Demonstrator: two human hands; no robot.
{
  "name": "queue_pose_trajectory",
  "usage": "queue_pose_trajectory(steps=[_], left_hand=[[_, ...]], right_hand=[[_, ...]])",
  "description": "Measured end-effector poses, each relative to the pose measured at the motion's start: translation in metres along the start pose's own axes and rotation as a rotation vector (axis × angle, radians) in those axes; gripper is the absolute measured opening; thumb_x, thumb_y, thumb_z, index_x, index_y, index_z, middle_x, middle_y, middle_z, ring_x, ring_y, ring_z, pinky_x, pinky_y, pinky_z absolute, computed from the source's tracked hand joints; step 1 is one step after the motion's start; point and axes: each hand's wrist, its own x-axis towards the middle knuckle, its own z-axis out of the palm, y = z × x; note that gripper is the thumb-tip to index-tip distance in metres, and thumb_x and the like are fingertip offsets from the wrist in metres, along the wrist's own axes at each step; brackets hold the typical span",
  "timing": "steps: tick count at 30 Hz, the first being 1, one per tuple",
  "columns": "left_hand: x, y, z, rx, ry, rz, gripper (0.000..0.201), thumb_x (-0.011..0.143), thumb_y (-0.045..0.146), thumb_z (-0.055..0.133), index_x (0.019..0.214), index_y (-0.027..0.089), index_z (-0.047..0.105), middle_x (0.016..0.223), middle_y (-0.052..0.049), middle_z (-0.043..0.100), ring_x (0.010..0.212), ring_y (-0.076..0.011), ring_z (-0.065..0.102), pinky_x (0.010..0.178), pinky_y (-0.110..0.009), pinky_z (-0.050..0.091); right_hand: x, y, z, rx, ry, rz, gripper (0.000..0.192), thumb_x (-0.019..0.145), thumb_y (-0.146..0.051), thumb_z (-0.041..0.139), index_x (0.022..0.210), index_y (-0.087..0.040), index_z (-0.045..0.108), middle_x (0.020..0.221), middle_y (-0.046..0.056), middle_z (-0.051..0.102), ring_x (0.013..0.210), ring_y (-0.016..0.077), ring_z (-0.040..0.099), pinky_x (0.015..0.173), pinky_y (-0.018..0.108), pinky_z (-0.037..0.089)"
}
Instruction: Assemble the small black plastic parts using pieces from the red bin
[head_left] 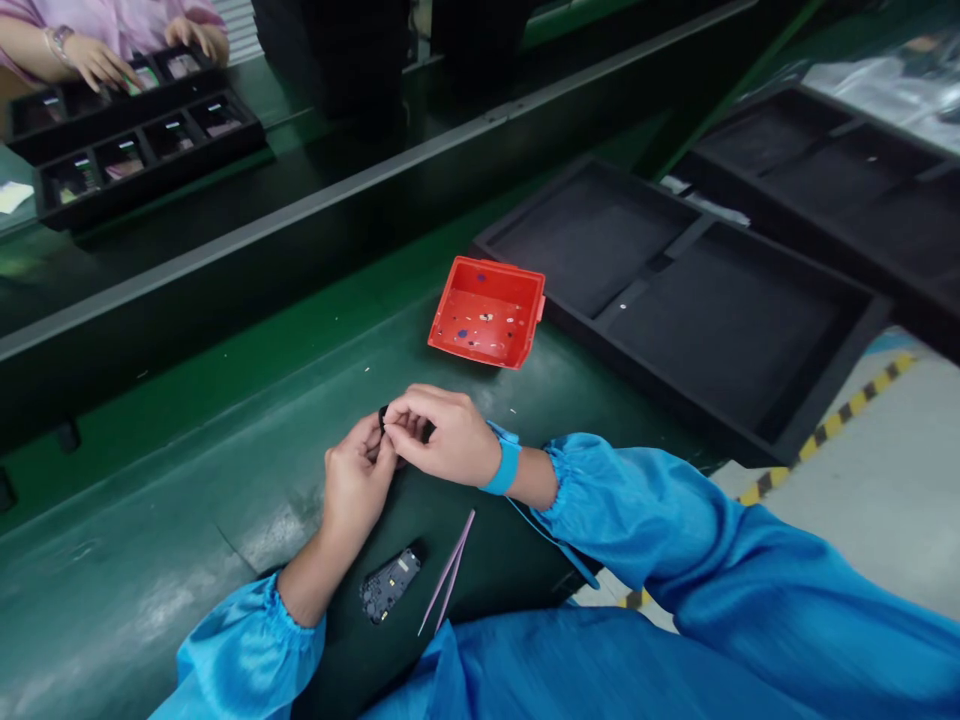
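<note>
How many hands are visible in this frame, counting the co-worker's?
4. The wearer's left hand and right hand meet over a small black part on the green bench. A co-worker's two hands, one and another, rest at black compartment trays top left.

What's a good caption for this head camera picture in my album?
Two hands, left and right, pinch a small black part over a green bench, near tweezers and a red tray.
</note>
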Motion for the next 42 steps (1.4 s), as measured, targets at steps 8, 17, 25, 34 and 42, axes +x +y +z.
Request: queue_pose_trajectory(steps=[8,17,25,34,42], left_hand=[[-0.001,-0.001,0.0,-0.056,-0.015,-0.045,0.032,0.092,0.037,0.062,0.116,0.019,0.069,0.103,-0.007,0.079,0.09,-0.0228,0.076,0.077,-0.031,0.061],[-0.002,-0.002,0.001,-0.074,-0.028,-0.07,0.035,0.093,0.04,0.061,0.12,0.02,0.068,0.104,-0.005,0.078,0.083,-0.0206,0.075,0.07,-0.029,0.063],[-0.002,-0.003,0.001,-0.085,-0.016,-0.089,0.038,0.093,0.042,0.061,0.123,0.019,0.067,0.104,-0.006,0.078,0.084,-0.0214,0.076,0.075,-0.033,0.065],[-0.002,-0.002,0.001,-0.078,-0.014,-0.078,0.036,0.093,0.041,0.06,0.121,0.02,0.069,0.099,-0.004,0.078,0.082,-0.021,0.075,0.074,-0.035,0.066],[-0.002,0.0,0.001,-0.08,-0.009,-0.085,0.037,0.093,0.041,0.061,0.121,0.019,0.069,0.095,-0.003,0.078,0.082,-0.0202,0.075,0.073,-0.034,0.067]], right_hand=[[0.003,0.003,0.001,-0.026,-0.054,0.085,0.012,0.077,-0.007,0.062,0.078,-0.018,0.063,0.077,-0.001,0.063,0.067,0.0101,0.059,0.07,0.023,0.052],[0.007,0.009,0.001,0.128,-0.087,0.208,0.009,0.076,-0.008,0.063,0.077,-0.017,0.064,0.073,-0.002,0.065,0.065,0.0093,0.061,0.068,0.022,0.053],[0.008,0.01,0.002,0.236,-0.1,0.289,0.001,0.08,-0.016,0.063,0.079,-0.016,0.063,0.071,-0.001,0.066,0.064,0.0096,0.062,0.065,0.023,0.054],[0.009,0.016,0.003,0.398,-0.142,0.399,0.008,0.081,-0.022,0.067,0.083,-0.016,0.062,0.07,-0.001,0.066,0.061,0.0099,0.065,0.063,0.025,0.058],[0.01,0.018,0.003,0.492,-0.178,0.469,0.012,0.082,-0.025,0.069,0.084,-0.015,0.063,0.07,-0.001,0.066,0.062,0.0103,0.066,0.062,0.025,0.06]])
